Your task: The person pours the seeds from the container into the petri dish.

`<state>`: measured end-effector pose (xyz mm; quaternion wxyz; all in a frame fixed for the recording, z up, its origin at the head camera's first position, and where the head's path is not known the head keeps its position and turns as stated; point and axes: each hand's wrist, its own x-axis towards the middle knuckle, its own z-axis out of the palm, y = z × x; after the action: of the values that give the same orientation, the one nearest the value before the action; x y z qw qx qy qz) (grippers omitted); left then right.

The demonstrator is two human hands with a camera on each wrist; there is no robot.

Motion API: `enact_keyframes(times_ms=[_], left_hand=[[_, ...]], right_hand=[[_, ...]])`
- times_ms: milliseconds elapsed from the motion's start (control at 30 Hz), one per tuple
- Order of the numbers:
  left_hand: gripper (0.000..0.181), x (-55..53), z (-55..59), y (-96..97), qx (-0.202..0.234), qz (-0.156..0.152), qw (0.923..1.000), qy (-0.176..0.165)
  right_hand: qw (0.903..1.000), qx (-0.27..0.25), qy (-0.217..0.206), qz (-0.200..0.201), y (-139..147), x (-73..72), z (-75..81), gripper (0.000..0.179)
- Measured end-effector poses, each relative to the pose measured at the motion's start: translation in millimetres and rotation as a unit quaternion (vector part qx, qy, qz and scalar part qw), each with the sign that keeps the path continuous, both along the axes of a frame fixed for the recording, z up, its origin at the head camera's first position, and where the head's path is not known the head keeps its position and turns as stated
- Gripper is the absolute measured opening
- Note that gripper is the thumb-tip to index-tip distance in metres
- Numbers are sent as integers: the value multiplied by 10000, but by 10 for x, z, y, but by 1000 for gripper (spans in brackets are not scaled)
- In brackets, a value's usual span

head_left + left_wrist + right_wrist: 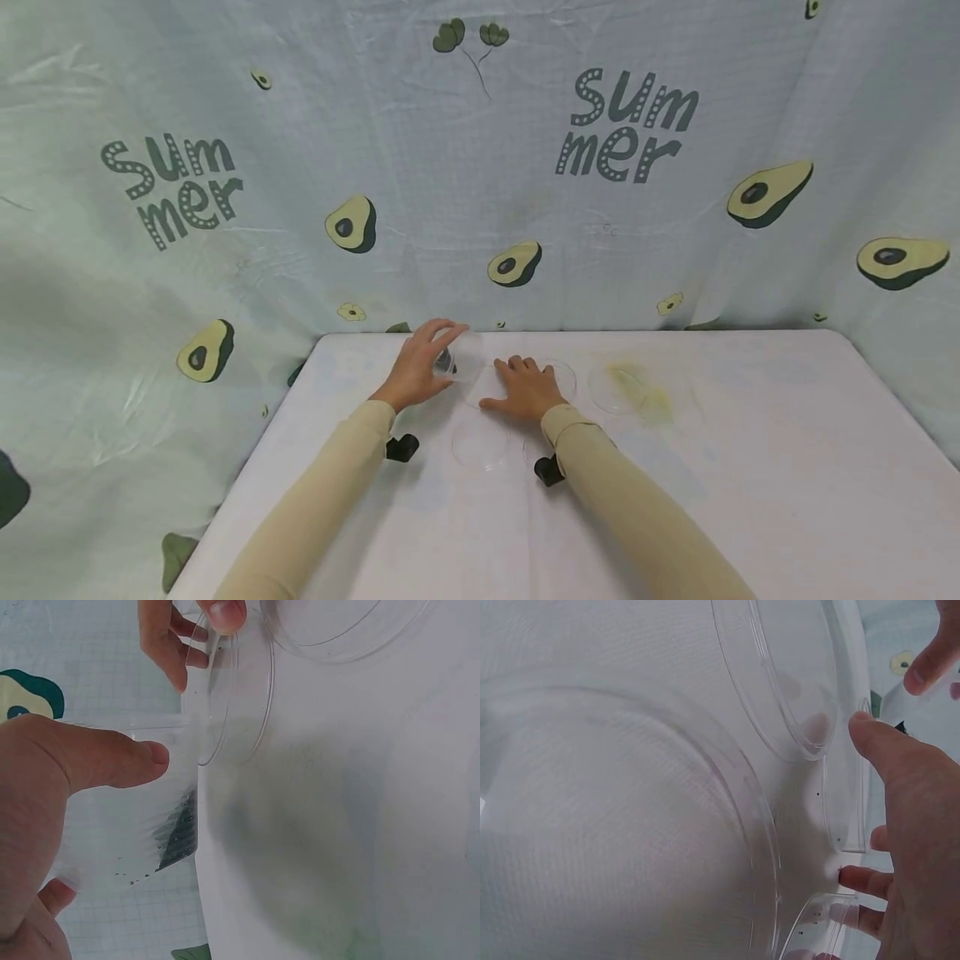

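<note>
My left hand (420, 367) grips a clear plastic container (124, 825) at the table's far left. Small dark grains (180, 829) are heaped against one side of it, and the container looks tilted. My right hand (525, 387) is to its right, palm down with fingers spread among clear round dishes. In the right wrist view its thumb is right at the rim of one clear dish (847, 802), and its other fingers reach down between this dish and a neighbouring dish (817, 930). A few dark specks show in these dishes.
More clear round dishes stand closer on the white table (750, 500), such as a front dish (480, 442) and a right-hand dish (613, 392). A yellowish stain (637, 387) marks the cover. The patterned curtain (420, 167) hangs right behind the table's far edge.
</note>
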<state>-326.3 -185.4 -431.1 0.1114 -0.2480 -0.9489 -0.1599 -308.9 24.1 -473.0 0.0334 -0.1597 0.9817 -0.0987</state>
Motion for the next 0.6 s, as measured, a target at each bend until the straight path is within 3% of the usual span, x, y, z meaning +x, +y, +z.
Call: enact_keyframes(times_ms=[233,600], left_hand=[[90,-10,3,7,-174,16,9998,5],[91,-31,28,26,-256,-372,9985,297]], right_hand=[[10000,19,-33,36,13,-15,10,85],[9999,-32,-113,53,22,-17,19,85]])
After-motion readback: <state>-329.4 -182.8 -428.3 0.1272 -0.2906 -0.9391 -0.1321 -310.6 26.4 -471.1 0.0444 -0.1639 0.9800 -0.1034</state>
